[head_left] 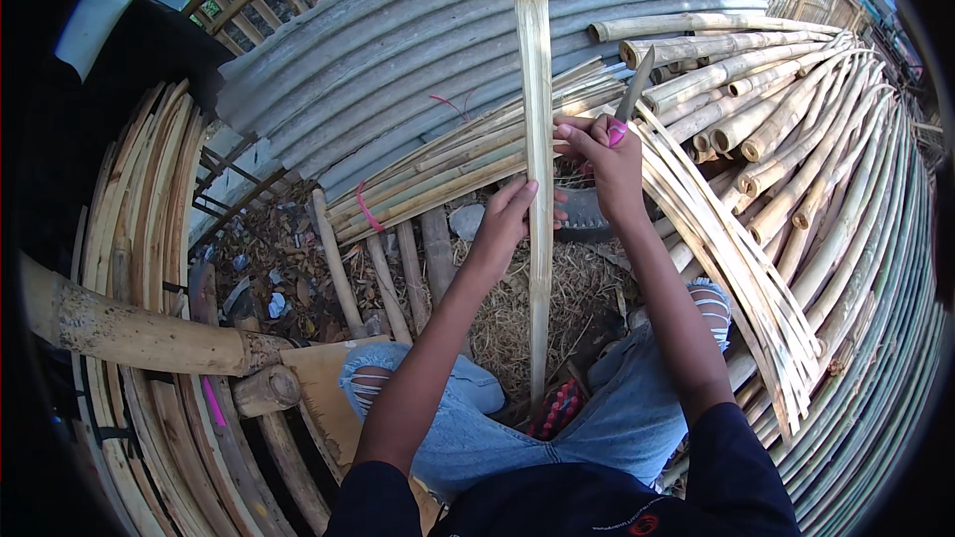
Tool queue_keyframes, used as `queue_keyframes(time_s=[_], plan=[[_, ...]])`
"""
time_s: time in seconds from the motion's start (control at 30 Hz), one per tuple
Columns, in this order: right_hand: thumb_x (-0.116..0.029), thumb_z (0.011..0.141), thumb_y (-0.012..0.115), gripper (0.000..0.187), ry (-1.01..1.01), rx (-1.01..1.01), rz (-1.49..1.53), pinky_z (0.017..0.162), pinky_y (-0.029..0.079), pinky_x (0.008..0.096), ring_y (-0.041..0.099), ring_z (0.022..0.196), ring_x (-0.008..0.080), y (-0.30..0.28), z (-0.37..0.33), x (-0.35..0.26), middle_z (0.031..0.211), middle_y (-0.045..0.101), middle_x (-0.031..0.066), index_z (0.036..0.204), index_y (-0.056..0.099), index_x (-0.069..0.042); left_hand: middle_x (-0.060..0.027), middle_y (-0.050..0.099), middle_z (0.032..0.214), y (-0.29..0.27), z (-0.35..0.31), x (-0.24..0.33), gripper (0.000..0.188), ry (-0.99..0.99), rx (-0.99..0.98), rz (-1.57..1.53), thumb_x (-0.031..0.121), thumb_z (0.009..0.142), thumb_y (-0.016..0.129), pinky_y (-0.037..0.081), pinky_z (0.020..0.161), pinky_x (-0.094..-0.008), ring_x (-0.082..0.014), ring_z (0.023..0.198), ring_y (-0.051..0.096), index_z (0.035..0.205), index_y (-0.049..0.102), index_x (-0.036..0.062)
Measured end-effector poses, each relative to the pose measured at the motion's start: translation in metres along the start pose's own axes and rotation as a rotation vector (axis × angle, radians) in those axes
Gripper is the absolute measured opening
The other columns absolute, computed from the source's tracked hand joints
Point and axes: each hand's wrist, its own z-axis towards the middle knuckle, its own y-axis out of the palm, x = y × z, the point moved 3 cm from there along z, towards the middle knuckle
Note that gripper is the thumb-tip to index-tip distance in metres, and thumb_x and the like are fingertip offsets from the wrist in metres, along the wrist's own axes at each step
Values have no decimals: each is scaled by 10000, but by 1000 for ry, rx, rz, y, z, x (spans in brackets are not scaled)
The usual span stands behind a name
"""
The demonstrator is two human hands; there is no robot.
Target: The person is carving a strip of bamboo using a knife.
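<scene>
A long pale bamboo strip (537,70) stands upright in front of me, its lower end down between my knees. My left hand (509,214) grips it around the middle, thumb across its face. Slightly higher, my right hand (605,154) holds a knife (635,85) by a handle with pink on it, blade pointing up and away to the right. The fingers of that same hand reach to the strip's right edge. Most of the knife's handle is hidden in my palm.
Split bamboo strips (736,278) lean at my right, before a large stack of bamboo poles (766,129). A strip bundle (438,179) lies ahead, below corrugated metal sheeting (398,50). More slats (149,199) and a thick bamboo pole (149,323) are on the left. Straw (507,328) covers the ground.
</scene>
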Motion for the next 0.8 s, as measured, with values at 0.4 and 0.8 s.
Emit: queue_keyframes(time_s=[0.4, 0.8], plan=[[41, 726, 666, 381, -36, 176, -39, 593, 534, 255, 626, 649, 137, -7, 17, -16, 769, 653, 151, 632, 327, -105, -97, 598, 955, 15, 11, -13, 356, 68, -57, 272, 218, 935, 436, 455, 813, -302, -160, 864, 598, 1208, 460, -9], [40, 713, 650, 369, 33, 145, -113, 506, 486, 221, 621, 607, 136, -22, 22, -6, 697, 633, 129, 610, 329, -108, -92, 593, 946, 12, 10, -17, 309, 55, -22, 288, 208, 932, 452, 450, 811, -293, -154, 856, 595, 1147, 480, -13]])
